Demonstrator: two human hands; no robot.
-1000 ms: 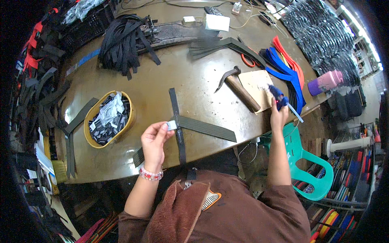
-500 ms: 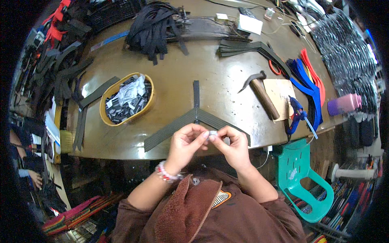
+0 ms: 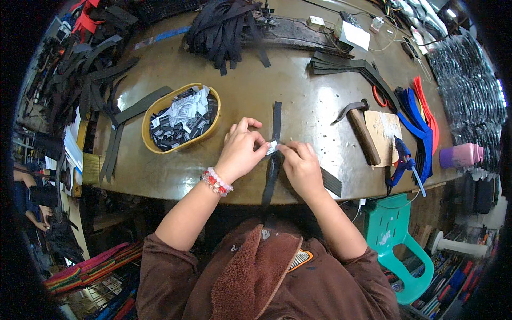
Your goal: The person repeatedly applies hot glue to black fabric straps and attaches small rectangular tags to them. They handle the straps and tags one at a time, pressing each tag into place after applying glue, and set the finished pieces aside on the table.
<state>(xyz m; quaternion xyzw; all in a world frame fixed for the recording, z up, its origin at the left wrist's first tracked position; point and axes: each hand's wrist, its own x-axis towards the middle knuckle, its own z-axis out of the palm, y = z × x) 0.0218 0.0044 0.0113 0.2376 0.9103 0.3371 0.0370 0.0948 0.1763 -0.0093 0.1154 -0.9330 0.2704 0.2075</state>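
A small white label (image 3: 272,147) lies across a narrow black strap (image 3: 277,118), which runs up and down the table in front of me. My left hand (image 3: 240,148) pinches one side of the label between thumb and forefinger, its other fingers loosely curled above the table. On the opposite side my right hand (image 3: 303,168) presses its fingertips together at the label's edge. The strap's lower part passes between my wrists toward the table edge. From beneath my right hand sticks out the end of a wider dark webbing strip (image 3: 331,182); my hands and forearms cover much of the rest.
A yellow basket (image 3: 146,140) of small labels stands to the left. At right are a hammer (image 3: 364,136), a blue glue gun (image 3: 404,162), folded blue straps (image 3: 421,130) and a pink-purple bottle (image 3: 461,156). A green chair (image 3: 386,224) stands beside the table.
Both hands have moved forward from near the table edge, carrying the label onto the black strap. The view has shifted, so the table things appear farther right.
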